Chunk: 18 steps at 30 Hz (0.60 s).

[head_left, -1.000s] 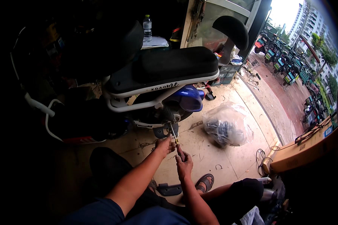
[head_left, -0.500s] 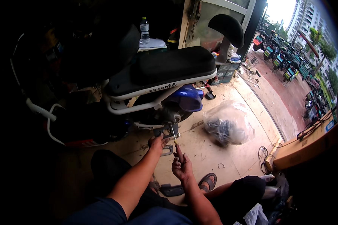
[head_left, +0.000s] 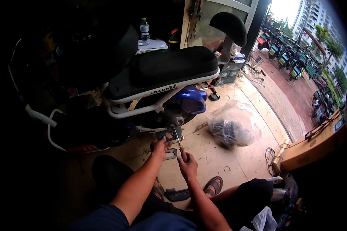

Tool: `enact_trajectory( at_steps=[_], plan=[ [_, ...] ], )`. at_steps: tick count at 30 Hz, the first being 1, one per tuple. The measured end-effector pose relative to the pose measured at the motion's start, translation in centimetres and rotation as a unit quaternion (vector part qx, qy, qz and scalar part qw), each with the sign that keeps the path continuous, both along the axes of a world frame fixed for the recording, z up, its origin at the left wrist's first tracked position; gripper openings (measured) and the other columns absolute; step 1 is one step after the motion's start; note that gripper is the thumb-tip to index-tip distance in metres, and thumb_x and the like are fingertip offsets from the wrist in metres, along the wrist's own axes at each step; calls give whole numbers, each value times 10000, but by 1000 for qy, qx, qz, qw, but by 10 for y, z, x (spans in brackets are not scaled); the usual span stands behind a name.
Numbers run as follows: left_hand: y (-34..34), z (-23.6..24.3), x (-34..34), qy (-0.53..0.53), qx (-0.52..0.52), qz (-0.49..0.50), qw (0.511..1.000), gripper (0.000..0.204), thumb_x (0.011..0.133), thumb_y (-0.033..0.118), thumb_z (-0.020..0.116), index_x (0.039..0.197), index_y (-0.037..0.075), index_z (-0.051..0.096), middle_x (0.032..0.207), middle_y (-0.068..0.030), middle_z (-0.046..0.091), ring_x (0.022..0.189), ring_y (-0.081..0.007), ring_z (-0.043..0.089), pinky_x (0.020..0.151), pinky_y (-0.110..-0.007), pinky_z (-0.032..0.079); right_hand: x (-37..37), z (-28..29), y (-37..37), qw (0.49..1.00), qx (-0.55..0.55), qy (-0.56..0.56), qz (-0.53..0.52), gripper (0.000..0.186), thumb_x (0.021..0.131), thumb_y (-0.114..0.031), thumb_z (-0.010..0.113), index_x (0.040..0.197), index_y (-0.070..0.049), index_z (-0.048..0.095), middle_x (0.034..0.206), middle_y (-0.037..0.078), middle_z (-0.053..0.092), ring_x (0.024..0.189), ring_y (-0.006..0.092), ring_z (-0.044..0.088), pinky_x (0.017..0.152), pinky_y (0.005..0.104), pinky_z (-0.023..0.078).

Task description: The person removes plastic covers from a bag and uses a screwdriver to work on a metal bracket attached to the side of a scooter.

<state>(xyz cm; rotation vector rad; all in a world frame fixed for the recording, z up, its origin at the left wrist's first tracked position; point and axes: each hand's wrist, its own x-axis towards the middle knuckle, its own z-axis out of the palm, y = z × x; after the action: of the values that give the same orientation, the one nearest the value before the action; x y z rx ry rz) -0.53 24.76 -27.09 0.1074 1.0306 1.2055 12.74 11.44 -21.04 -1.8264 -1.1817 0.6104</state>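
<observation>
A white electric scooter [head_left: 115, 111] with a long black seat [head_left: 173, 65] stands across the view ahead of me. Low on its near side, by the rear wheel, is a dark bracket-like part [head_left: 166, 134]. My left hand [head_left: 160, 147] is closed on that part's near edge, its fingertips partly hidden. In my right hand [head_left: 187, 167] is a screwdriver [head_left: 184, 154] with a reddish-brown handle, gripped from below. Its thin metal shaft points up and away, the tip meeting the dark bracket area. Just under my left hand a flat grey looped piece [head_left: 170, 154] sticks out.
A clear plastic bag of dark items [head_left: 235, 129] rests on the floor to the right. A black elongated part [head_left: 176, 195] lies between my feet. At right is a cardboard box [head_left: 316, 144] with cables. A water bottle [head_left: 144, 31] stands behind the scooter.
My right hand has moved up along the screwdriver's handle, covering more of it. The left hand stays on the bracket-like part. The whole view has shifted slightly.
</observation>
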Motion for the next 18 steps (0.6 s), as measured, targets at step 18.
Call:
enact_trajectory(
  at_steps=[18],
  plan=[
    [-42,19,24,-20,122,-334,934,284,1016,190,604,1251,33,627,1230,-65,676,1045,-129,629,930,-296,505,-6,8,18,991,-54,-123,2,211,858,-202,694,818,-14,605,760,251,658,745,459,647,658,520,509]
  ],
)
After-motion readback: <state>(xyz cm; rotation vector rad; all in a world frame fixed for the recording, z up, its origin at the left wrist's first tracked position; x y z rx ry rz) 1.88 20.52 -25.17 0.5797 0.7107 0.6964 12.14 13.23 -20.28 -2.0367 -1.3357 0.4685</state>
